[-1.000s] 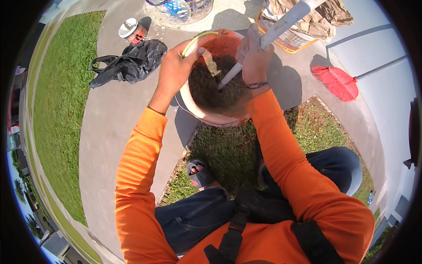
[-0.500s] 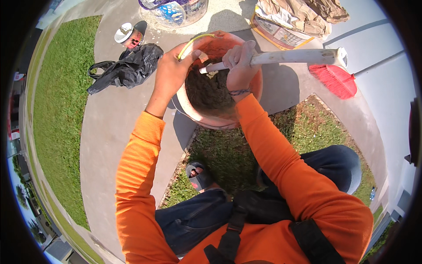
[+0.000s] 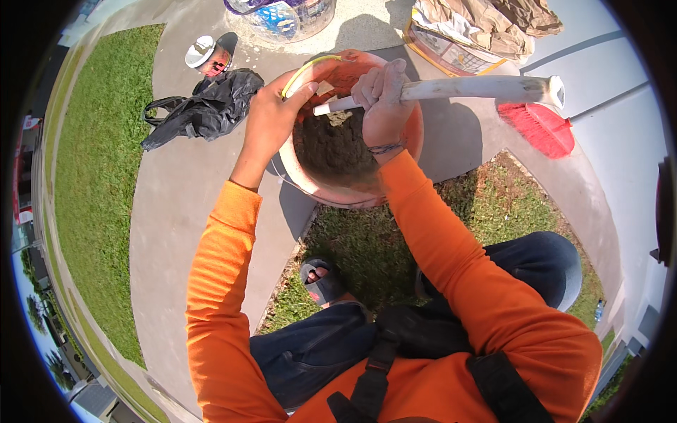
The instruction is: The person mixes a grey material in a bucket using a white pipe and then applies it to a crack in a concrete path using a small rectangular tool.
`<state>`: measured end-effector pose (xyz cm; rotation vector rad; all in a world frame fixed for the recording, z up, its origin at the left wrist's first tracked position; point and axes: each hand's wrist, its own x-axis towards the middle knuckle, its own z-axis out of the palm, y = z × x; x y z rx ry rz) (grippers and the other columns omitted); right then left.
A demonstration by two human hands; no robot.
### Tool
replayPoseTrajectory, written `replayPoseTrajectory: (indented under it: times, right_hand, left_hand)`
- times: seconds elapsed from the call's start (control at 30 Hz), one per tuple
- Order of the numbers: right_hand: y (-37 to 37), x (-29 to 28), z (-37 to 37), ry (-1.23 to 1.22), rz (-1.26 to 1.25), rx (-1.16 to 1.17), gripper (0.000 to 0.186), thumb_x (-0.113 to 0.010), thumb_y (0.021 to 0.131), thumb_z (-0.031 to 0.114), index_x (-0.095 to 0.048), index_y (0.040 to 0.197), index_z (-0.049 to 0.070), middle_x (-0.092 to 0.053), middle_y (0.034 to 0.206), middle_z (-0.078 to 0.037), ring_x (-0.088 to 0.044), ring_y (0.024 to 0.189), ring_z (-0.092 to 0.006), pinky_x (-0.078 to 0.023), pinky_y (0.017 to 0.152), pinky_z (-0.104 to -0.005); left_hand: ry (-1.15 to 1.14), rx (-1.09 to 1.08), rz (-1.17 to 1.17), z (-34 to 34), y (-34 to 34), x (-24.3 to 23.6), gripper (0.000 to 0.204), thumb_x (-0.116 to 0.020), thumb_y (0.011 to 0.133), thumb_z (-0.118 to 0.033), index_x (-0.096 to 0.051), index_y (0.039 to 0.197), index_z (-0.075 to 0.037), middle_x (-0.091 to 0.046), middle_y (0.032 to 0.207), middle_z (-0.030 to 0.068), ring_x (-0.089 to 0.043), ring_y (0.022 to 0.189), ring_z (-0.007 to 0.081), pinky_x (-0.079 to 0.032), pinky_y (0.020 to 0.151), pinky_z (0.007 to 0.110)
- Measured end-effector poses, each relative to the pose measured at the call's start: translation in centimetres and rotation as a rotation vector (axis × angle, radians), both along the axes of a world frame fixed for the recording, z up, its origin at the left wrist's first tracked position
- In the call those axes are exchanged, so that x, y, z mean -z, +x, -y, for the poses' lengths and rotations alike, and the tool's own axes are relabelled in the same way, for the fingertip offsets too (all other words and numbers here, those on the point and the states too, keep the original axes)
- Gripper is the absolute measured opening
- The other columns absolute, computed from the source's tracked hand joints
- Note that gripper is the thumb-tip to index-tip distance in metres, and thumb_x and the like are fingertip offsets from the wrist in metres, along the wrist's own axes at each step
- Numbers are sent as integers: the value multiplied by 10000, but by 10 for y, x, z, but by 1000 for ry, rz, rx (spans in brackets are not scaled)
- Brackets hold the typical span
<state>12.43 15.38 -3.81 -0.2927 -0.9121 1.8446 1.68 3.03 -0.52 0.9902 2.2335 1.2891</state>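
Observation:
An orange bucket (image 3: 293, 158) stands in front of me, holding a dark, wet-looking mix (image 3: 337, 151) with a paler lump near its far side. My left hand (image 3: 275, 111) is closed on the bucket's left rim, its thumb inside and its fingers mostly hidden outside. A yellow strip (image 3: 303, 70) curves along the rim just past that hand. In my closed right hand (image 3: 383, 106) is a white plastic pipe (image 3: 479, 88), gripped near its narrower end. That end points left over the mix; the wider open end sticks out to the right, beyond the bucket.
Left of the bucket lie a black plastic bag (image 3: 211, 106) and a paint-stained cup (image 3: 211, 58). Beyond it stand a clear tub (image 3: 285, 25) with a purple rim and a container of crumpled brown paper (image 3: 486, 32). A red broom head (image 3: 537, 128) lies right, near a white wall (image 3: 599, 77).
My left hand and the bucket's rim have shifted slightly left. The pipe's narrow end has also moved a little left in my right hand's grip.

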Motion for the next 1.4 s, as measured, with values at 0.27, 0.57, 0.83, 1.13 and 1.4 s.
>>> replayPoseTrajectory:
  times: [0.27,0.57,0.83,1.13,1.4]
  right_hand:
    - [8,-8,-7,-55,270,-166,494,-528,1044,340,-411,626,103,-346,525,47,-309,429,-67,-265,397,-250]
    - [14,-9,-24,45,470,-155,467,-550,1034,347,-453,656,91,-394,559,35,-333,449,-54,-268,406,-242]
    - [15,-8,-24,41,430,-41,430,-544,1035,361,-469,711,87,-394,557,33,-329,439,-59,-262,406,-242]
    - [15,-15,-16,88,472,-24,438,-531,1039,359,-478,711,74,-404,555,31,-354,446,-67,-272,395,-236]
    - [15,-17,-16,267,344,78,477,-525,1043,366,-458,666,81,-397,535,31,-341,433,-60,-255,391,-242]
  left_hand:
    - [23,-18,-71,11,-8,5,364,-689,912,-295,-694,1187,-57,-744,987,162,-724,922,208,-527,832,327]
    - [-76,55,-68,-7,4,-3,351,-672,933,-306,-696,1156,-36,-735,846,92,-684,792,160,-523,760,305]
    - [-24,47,-165,-22,11,-7,459,-627,894,-437,-703,1138,-56,-715,848,170,-695,795,318,-513,763,378]
    - [13,45,-162,-20,2,6,444,-623,898,-419,-694,1165,-70,-712,888,187,-689,818,347,-511,762,385]
    - [23,41,-144,-17,0,10,446,-629,892,-422,-692,1155,-67,-707,870,185,-685,797,342,-511,749,384]
